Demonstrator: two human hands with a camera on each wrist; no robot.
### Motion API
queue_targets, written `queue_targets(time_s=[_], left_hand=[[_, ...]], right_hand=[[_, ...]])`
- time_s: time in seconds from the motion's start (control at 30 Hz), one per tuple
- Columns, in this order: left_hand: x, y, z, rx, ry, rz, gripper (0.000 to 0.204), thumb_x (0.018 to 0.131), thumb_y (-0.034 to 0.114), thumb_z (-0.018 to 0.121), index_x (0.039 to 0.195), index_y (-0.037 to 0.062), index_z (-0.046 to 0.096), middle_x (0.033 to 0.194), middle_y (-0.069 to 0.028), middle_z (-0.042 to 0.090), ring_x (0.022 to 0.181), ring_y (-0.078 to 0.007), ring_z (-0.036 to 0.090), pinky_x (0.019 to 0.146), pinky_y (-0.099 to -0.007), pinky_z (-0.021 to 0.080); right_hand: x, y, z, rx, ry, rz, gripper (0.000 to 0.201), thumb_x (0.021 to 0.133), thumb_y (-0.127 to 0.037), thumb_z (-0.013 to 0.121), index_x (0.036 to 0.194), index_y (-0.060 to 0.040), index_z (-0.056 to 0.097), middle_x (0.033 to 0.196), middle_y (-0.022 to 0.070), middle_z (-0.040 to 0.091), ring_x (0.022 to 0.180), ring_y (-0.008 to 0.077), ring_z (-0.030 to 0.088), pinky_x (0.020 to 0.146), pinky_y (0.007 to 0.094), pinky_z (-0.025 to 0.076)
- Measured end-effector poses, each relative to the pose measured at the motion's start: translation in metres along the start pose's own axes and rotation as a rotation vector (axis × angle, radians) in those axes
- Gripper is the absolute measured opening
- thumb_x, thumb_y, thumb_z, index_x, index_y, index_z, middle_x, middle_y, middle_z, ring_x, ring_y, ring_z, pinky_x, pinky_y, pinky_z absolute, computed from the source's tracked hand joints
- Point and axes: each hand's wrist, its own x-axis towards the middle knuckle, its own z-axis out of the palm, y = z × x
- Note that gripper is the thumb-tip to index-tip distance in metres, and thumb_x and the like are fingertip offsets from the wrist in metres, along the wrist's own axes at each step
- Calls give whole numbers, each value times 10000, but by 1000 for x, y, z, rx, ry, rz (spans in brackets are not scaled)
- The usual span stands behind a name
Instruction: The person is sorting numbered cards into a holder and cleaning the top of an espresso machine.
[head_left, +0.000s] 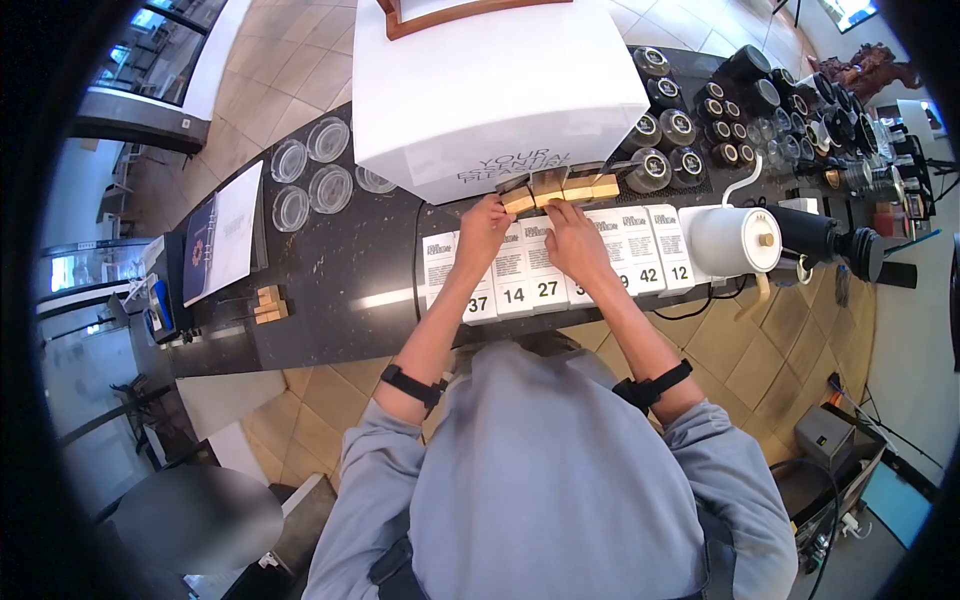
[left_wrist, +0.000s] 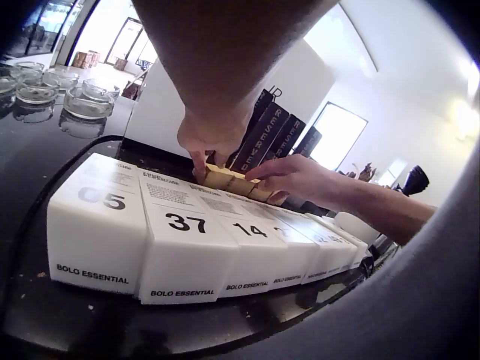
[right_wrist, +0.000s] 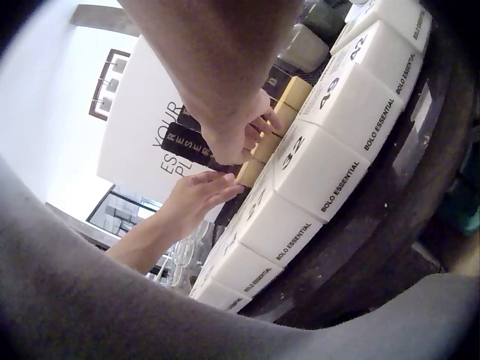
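My left hand [head_left: 485,232] reaches over the white boxes with its fingers nearly straight, the tips touching the left end of a row of pale wooden blocks [head_left: 577,190]; I cannot tell whether they pinch it. My right hand [head_left: 577,243] lies over the same row, farther right, its fingers bent and apart, with fingertips on the blocks; whether it grips one I cannot tell either.

The blocks stand end to end along the far edge of my white boxes [head_left: 515,275], and dark signs [right_wrist: 186,144], some lettered RESERVED, rise at their far side. The boxes run left to right just under my hands, bearing big numbers such as 37, 14, 27, 42 and 12.

Beyond the signs stands a big white block-shaped stand [head_left: 490,90] with black lettering. Right of my boxes is a white kettle [head_left: 735,240], with a dark appliance [head_left: 815,235] just past it. Lidded jars [head_left: 670,130] crowd the far right. On my left, round glass dishes [head_left: 330,188] sit at the far side of the dark counter [head_left: 330,290], a booklet [head_left: 225,235] lies farther left, and nearer me is a small cluster of wooden pieces [head_left: 270,303].
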Motion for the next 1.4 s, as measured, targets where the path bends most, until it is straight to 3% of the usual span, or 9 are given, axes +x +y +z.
queue_targets(time_s=[0.4, 0.47, 0.8, 0.93, 0.97, 1.13, 1.2, 1.3, 1.4], left_hand=[[12, -15, 14, 9, 40, 84, 227, 830, -62, 671, 1035, -96, 580, 986, -189, 679, 872, -225, 700, 749, -308, 580], [11, -8, 13, -71, 30, 20, 323, 823, -96, 649, 1136, -55, 581, 1026, -182, 667, 895, -262, 691, 773, -322, 563], [12, -12, 14, -129, 35, -12, 305, 838, -80, 651, 1133, -44, 584, 1037, -174, 682, 927, -228, 695, 797, -311, 572], [5, -14, 2, -128, -23, -34, 362, 844, -69, 648, 1193, -19, 568, 1108, -154, 673, 1032, -244, 663, 864, -326, 547], [0, -13, -2, -112, -26, -13, 394, 843, -58, 651, 1222, -12, 552, 1125, -151, 669, 1055, -247, 653, 887, -336, 536], [-38, -5, -60, -53, -24, 24, 405, 863, -2, 632, 1258, 1, 542, 1208, -172, 633, 1091, -267, 636, 909, -361, 513], [-60, -8, -88, -61, 81, 105, 308, 898, 46, 616, 1202, 6, 591, 1135, -141, 671, 1009, -221, 660, 865, -330, 515], [-102, -9, -153, -162, 62, -79, 210, 937, 100, 594, 1117, 6, 647, 948, -82, 716, 852, -128, 659, 790, -281, 517], [-144, -25, -223, -187, 157, -74, 211, 945, 110, 596, 1131, 31, 656, 945, -75, 723, 868, -118, 667, 806, -269, 508]], right_hand=[[-4, -5, -3, -36, -15, -6, 440, 838, -117, 571, 1249, 40, 547, 1321, 154, 492, 1214, 330, 489, 971, 448, 458], [-3, -7, -3, -53, -21, 2, 452, 833, -125, 579, 1253, 38, 546, 1328, 148, 480, 1213, 327, 483, 970, 449, 460], [-4, -13, -2, -158, -40, 23, 520, 808, -162, 624, 1289, 15, 542, 1339, 135, 444, 1235, 328, 432, 955, 466, 436], [-3, -16, -5, -121, 7, 26, 511, 810, -159, 630, 1286, 6, 549, 1339, 138, 440, 1246, 333, 416, 963, 486, 422], [-4, -20, -8, -65, 59, 14, 432, 818, -129, 623, 1225, 11, 586, 1300, 147, 472, 1215, 336, 448, 966, 467, 426], [-12, -50, -24, 280, 52, -2, 233, 871, -96, 598, 1083, -9, 644, 1145, 160, 558, 1053, 340, 566, 900, 410, 470], [-12, -75, -32, 478, -138, 19, 204, 888, -97, 596, 1072, -22, 645, 1057, 146, 591, 973, 327, 608, 845, 394, 492], [-10, -115, -26, 563, -224, -80, 146, 916, -93, 577, 1007, -11, 656, 903, 132, 616, 846, 305, 628, 763, 360, 498], [7, -186, -21, 548, -346, -138, 139, 915, -91, 578, 1005, -19, 654, 884, 124, 604, 790, 283, 617, 714, 353, 488]])
